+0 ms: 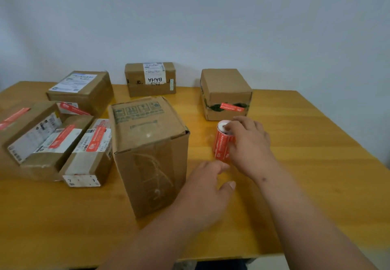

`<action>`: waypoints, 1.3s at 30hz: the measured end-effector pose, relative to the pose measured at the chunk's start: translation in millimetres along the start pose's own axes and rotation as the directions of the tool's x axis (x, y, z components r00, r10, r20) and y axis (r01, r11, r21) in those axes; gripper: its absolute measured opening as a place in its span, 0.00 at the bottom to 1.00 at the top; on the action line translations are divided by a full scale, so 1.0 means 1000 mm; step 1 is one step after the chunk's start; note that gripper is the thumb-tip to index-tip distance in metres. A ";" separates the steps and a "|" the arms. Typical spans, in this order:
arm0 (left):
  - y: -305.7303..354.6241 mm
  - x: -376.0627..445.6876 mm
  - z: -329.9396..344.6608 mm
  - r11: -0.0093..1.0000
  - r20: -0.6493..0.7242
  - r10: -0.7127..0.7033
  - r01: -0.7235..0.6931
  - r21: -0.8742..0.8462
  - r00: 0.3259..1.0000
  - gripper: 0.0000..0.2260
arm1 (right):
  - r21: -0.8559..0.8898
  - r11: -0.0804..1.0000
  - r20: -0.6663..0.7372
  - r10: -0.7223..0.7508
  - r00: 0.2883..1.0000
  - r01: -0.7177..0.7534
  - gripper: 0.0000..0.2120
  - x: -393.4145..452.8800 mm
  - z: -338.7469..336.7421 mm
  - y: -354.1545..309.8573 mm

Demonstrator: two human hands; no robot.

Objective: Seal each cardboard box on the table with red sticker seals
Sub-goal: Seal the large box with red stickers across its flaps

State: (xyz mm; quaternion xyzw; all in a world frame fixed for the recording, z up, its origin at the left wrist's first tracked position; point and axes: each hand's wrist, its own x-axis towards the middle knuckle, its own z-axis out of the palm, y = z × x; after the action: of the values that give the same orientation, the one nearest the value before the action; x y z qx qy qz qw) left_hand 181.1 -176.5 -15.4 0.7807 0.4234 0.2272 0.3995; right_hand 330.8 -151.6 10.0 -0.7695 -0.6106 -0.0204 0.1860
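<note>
A red roll of sticker seals stands upright on the wooden table. My right hand grips the roll from its right side, fingers over its top. My left hand hovers just below the roll, fingers loosely extended, holding nothing. A tall plain cardboard box stands left of my hands with no red seal visible. A smaller box behind the roll carries a red seal on its front. Several boxes at the left bear red seals.
A box with a white label stands against the wall at the back centre. Another labelled box sits at the back left. Bare tabletop lies to the right of my right arm and along the near edge.
</note>
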 end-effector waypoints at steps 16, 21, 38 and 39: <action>-0.016 0.016 -0.017 0.987 0.042 0.033 -0.039 0.154 0.999 0.06 | 0.099 0.993 0.033 -0.074 0.997 0.071 0.27 0.005 -0.003 0.006; -0.015 0.014 -0.012 0.995 0.030 0.051 -0.054 0.087 0.998 0.06 | 0.131 0.983 0.169 -0.149 0.974 0.127 0.39 0.017 0.001 0.008; 0.009 0.065 0.006 0.972 -0.259 -0.126 0.067 -0.224 0.958 0.09 | 0.373 0.904 -0.043 -0.207 0.977 0.208 0.13 0.006 0.003 0.026; 0.009 0.066 0.005 0.974 -0.263 -0.135 0.079 -0.213 0.955 0.09 | 0.372 0.903 -0.044 -0.215 0.976 0.215 0.12 0.005 0.003 0.026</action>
State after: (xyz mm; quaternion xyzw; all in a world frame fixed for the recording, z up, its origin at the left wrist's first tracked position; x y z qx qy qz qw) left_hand 224.6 -126.3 -9.6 0.6730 0.4915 0.3531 0.4251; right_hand 355.8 -150.9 2.0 -0.6477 -0.6841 0.0754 0.3267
